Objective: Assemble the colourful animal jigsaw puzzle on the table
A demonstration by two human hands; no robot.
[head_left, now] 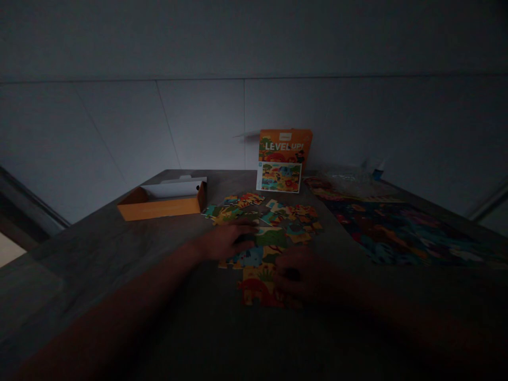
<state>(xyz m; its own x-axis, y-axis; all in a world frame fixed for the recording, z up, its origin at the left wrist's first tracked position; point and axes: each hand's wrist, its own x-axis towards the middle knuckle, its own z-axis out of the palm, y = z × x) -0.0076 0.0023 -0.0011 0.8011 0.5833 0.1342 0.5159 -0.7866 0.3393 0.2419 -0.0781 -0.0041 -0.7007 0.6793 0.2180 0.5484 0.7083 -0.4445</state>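
Note:
In the dim head view, a partly joined jigsaw puzzle lies on the table in front of me, with a green patch, a blue animal and a red animal on it. My left hand reaches over its upper left part, fingers stretched out and apart. At its right edge, my right hand has thumb and fingers curled toward each other, their tips against the puzzle; whatever is between them is hidden. Loose puzzle pieces lie in heaps just beyond both hands.
An orange open box sits at the left. Against the wall stands an orange puzzle box, a picture card leaning on its front. Another dark, colourful puzzle covers the table's right side, with clear plastic wrapping behind it.

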